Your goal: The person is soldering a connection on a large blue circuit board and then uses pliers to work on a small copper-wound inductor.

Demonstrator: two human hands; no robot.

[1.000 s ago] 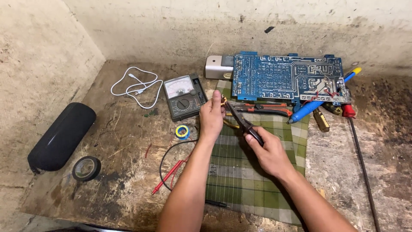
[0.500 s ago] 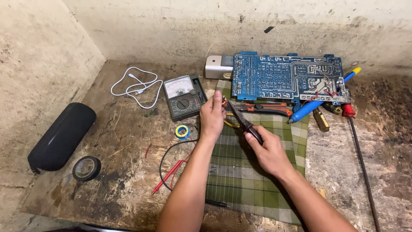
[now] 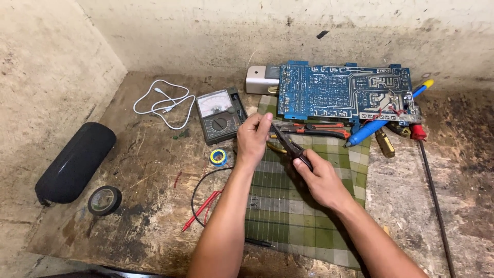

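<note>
Along the left edge of the worn wooden desk (image 3: 154, 206) lie a black cylindrical speaker (image 3: 74, 162) and a roll of black tape (image 3: 104, 200), with a coiled white cable (image 3: 163, 103) farther back. Next come an analog multimeter (image 3: 220, 114), a small blue-and-yellow spool (image 3: 218, 157) and red and black probe leads (image 3: 201, 208). Over the green plaid cloth (image 3: 293, 216), the left hand (image 3: 253, 139) pinches something too small to make out at the tip of the black pliers (image 3: 292, 147), its grip narrow. The right hand (image 3: 321, 177) has its grip closed around the pliers' handles. Behind sits a blue circuit board (image 3: 343, 92), with a blue-handled tool (image 3: 366, 133) at its right.
</note>
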